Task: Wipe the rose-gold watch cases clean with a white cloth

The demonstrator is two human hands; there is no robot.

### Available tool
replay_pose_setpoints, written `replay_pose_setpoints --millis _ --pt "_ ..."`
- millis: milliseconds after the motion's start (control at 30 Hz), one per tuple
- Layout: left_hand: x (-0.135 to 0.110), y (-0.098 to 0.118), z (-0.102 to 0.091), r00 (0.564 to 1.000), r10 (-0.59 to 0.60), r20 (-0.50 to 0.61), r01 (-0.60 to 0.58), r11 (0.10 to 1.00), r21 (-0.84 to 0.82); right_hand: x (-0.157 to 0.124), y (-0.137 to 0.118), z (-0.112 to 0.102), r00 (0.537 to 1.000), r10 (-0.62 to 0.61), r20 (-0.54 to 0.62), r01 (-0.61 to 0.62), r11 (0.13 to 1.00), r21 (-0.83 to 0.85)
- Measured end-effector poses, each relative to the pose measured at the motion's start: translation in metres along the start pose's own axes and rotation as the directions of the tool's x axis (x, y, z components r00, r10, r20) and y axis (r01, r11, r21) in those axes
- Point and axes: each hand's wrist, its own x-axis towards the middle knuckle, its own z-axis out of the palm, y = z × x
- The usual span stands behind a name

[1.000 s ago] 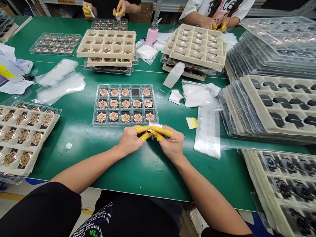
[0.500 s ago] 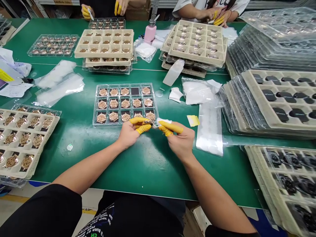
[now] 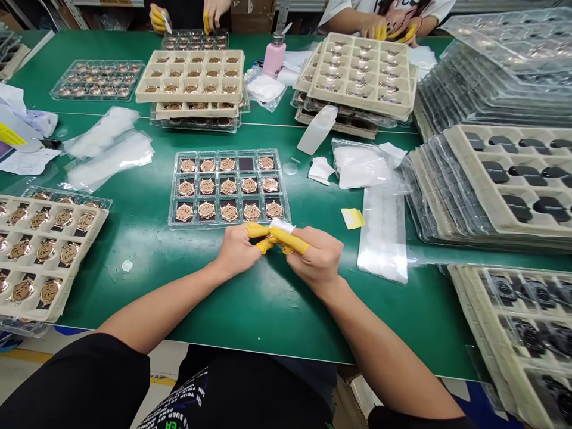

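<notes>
My left hand (image 3: 241, 245), with yellow finger cots, is closed in a pinch. The watch case in it is covered by fingers now; half a second ago its dark metallic edge showed. My right hand (image 3: 315, 253), also in yellow finger cots, is closed on a white wipe (image 3: 282, 226) and meets the left fingertips. Just beyond both hands lies a clear plastic tray (image 3: 171, 202) of rose-gold watch cases (image 3: 229, 186). One top-row compartment (image 3: 245, 164) shows only its dark base.
Stacked beige trays (image 3: 67, 286) of watch cases stand at left, more trays (image 3: 465, 202) at right. A white bottle (image 3: 316, 130), a plastic bag (image 3: 355, 164), a yellow scrap (image 3: 353, 218) and a clear strip (image 3: 383, 238) lie right of centre. Two co-workers' gloved hands (image 3: 158, 19) work across the table.
My right hand has moved left, bringing the white wipe against the left fingertips. My left hand has shifted slightly down, and the watch case between the fingers has gone out of sight.
</notes>
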Motion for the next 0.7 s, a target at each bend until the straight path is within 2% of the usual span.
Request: replay_pose_setpoints --millis 100,200,333,400,467,533,600,633,700 --pt "0.0 0.003 0.003 0.998 -0.005 -0.061 0.003 0.999 -0.037 -0.003 0.003 -0.001 0.999 0.017 -0.044 -0.018 1.0 -0.018" --pt "-0.001 0.003 0.005 0.997 -0.003 -0.083 -0.004 0.997 -0.077 -0.005 0.001 0.0 0.994 0.058 -0.098 -0.055 0.998 0.033" --pt "-0.001 0.002 0.006 0.99 -0.069 -0.123 0.05 0.987 -0.15 -0.001 -0.006 0.002 0.966 0.249 -0.076 -0.234 0.959 0.162" --pt "-0.002 0.0 0.006 0.983 -0.109 -0.147 0.079 0.977 -0.196 -0.001 -0.006 0.002 0.952 0.301 -0.048 -0.288 0.941 0.178" --pt "-0.002 0.0 0.006 0.975 -0.156 -0.157 0.116 0.964 -0.239 -0.002 -0.002 0.002 0.963 0.269 -0.028 -0.264 0.957 0.118" --pt "0.0 0.0 0.006 0.961 -0.225 -0.16 0.161 0.928 -0.335 -0.004 0.003 0.0 0.973 0.23 0.01 -0.23 0.973 -0.024" --pt "0.002 0.001 0.007 0.94 -0.305 -0.154 0.204 0.862 -0.464 -0.004 0.007 -0.002 0.961 0.271 0.054 -0.266 0.96 -0.091" --pt "0.003 0.001 0.007 0.929 -0.34 -0.144 0.221 0.825 -0.52 -0.004 0.008 -0.003 0.943 0.327 0.063 -0.324 0.945 -0.048" --pt "0.006 0.003 0.008 0.916 -0.387 -0.104 0.257 0.767 -0.588 -0.002 0.007 -0.004 0.888 0.456 0.051 -0.458 0.875 0.155"
